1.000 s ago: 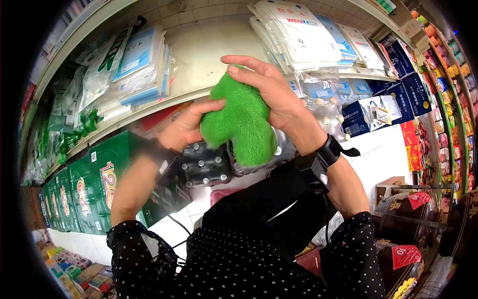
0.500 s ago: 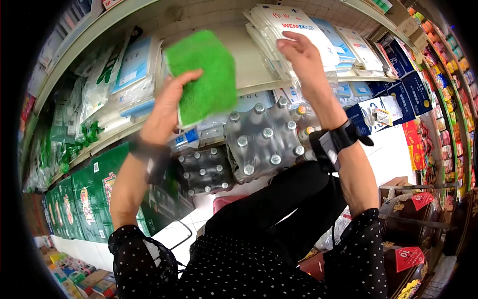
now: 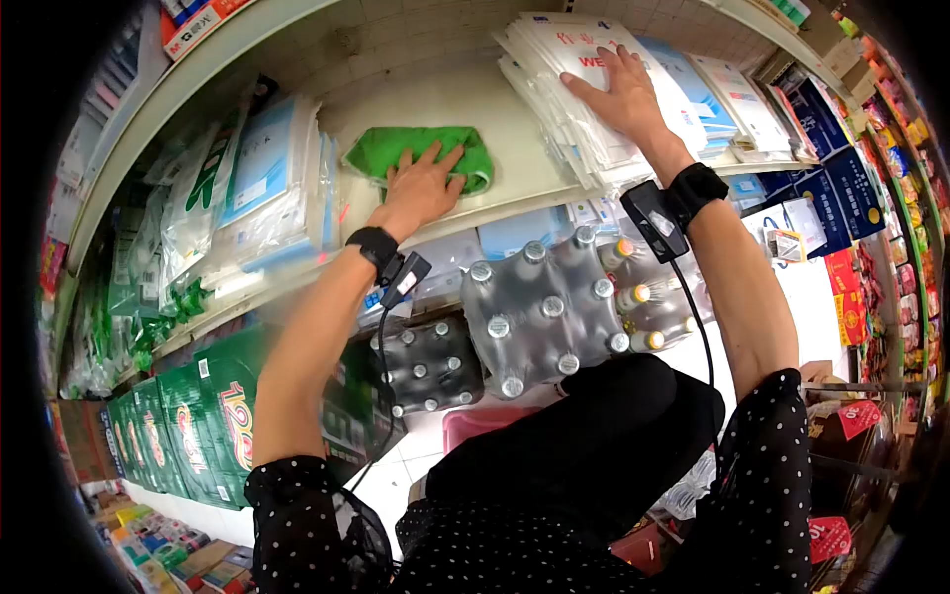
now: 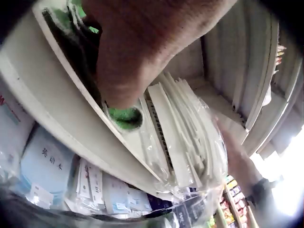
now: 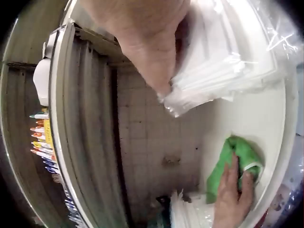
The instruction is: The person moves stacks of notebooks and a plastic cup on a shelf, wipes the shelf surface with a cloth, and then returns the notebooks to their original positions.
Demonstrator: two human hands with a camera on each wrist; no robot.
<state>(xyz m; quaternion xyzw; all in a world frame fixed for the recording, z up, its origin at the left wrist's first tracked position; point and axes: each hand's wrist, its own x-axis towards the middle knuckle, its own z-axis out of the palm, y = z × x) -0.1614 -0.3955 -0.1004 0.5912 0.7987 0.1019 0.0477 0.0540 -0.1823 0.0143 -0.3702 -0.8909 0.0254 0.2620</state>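
Observation:
A folded green cloth (image 3: 421, 148) lies on the cream shelf board (image 3: 396, 94) between two stacks of exercise books. My left hand (image 3: 424, 193) presses on it with fingers spread. In the right wrist view the same cloth (image 5: 237, 156) shows under the left hand (image 5: 232, 197). My right hand (image 3: 625, 99) rests fingers spread on the right stack of plastic-wrapped exercise books (image 3: 584, 129). Its thumb (image 5: 159, 76) is at the edge of the wrapped stack in the right wrist view.
Another wrapped stack (image 3: 262, 168) stands left of the cloth. Below the shelf edge are shrink-wrapped bottles (image 3: 549, 307), a smaller dark bottle pack (image 3: 430, 366) and green cartons (image 3: 203, 416). Blue boxes (image 3: 821, 188) stand at the right. An upper shelf (image 5: 80, 142) overhangs.
The green cloth, first held in both hands, then in the left alone, has been laid on the shelf under the left hand. The right hand let go of it and moved onto the right stack.

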